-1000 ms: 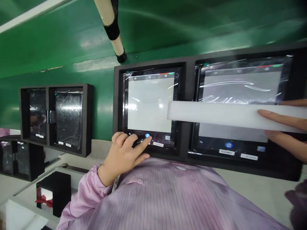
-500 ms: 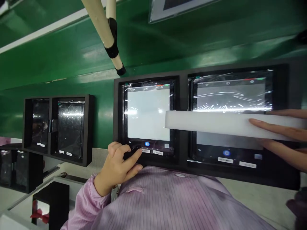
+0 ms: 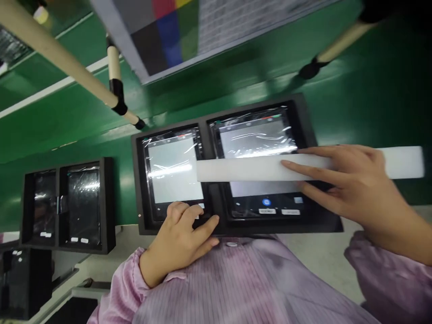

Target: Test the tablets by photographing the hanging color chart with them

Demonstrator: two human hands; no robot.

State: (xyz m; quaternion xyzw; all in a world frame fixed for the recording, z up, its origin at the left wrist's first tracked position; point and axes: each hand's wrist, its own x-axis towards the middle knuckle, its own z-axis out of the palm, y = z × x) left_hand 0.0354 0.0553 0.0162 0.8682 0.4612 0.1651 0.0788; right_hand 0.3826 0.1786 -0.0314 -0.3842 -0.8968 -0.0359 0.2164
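Observation:
A black foam tray (image 3: 310,135) holds two lit tablets wrapped in clear film, side by side. My left hand (image 3: 182,238) rests on the tray's near edge below the left tablet (image 3: 173,173), fingers loosely curled, index finger stretched toward the divider, holding nothing. My right hand (image 3: 351,184) grips a long white foam strip (image 3: 243,168) that lies across the right tablet (image 3: 258,153) and reaches over the edge of the left one.
A second black tray (image 3: 108,202) with two dark tablets stands to the left on the green surface (image 3: 371,103). Beige pipes with black joints (image 3: 114,101) cross overhead, beside a colour test chart (image 3: 175,31). My pink sleeves fill the foreground.
The view has swung up and right, bringing the chart and my whole right hand into sight. My left index finger has come off the left tablet's blue button onto the tray edge.

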